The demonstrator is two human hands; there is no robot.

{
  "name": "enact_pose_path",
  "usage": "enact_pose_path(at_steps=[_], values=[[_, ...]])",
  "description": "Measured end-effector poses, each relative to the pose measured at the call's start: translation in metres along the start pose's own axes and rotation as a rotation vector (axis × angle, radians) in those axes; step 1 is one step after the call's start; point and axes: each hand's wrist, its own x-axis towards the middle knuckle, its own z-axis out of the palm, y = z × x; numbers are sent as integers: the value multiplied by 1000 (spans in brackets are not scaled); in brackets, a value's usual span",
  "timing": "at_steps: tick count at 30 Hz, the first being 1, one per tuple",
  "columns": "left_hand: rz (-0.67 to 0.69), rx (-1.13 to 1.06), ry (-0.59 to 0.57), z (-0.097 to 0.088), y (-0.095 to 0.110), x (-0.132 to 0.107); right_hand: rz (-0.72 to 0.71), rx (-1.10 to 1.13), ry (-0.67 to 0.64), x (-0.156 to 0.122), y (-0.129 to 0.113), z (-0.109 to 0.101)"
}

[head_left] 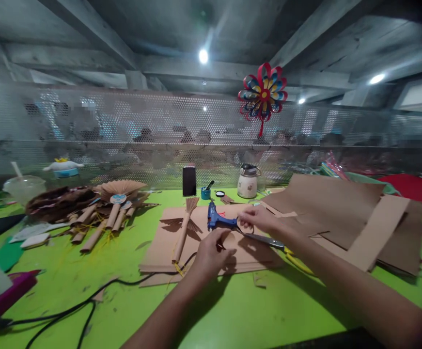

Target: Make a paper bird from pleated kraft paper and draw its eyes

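A blue glue gun (221,220) with a red trigger lies on a stack of brown kraft paper (203,213). My right hand (257,218) is at its handle end, with the fingers curled together by the dark cord; what they pinch, if anything, is hidden. Below the glue gun, my left hand (212,256) hovers over the paper, thumb and index finger apart, seemingly holding nothing. Left of it lies a small paper fan (184,228) with a rolled handle and yellow string. Scissors (269,241) with yellow handles rest beneath my right forearm.
Finished paper fans (118,203) are heaped at left near a drink cup (23,189). Along the back stand a phone (189,181), a blue pot (205,193) and a white bottle (247,184). Large brown sheets (330,198) lie at right. Black cables (98,291) cross the front left.
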Motion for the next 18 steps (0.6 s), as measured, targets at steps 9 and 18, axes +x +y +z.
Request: enact_pose_path(at_steps=[9,18], values=[[-37,-119,-106,0,1,0,18,293,-108,-38,-9,47],[-307,-488,-202,3,2,-1,74,432,-58,-49,3,48]])
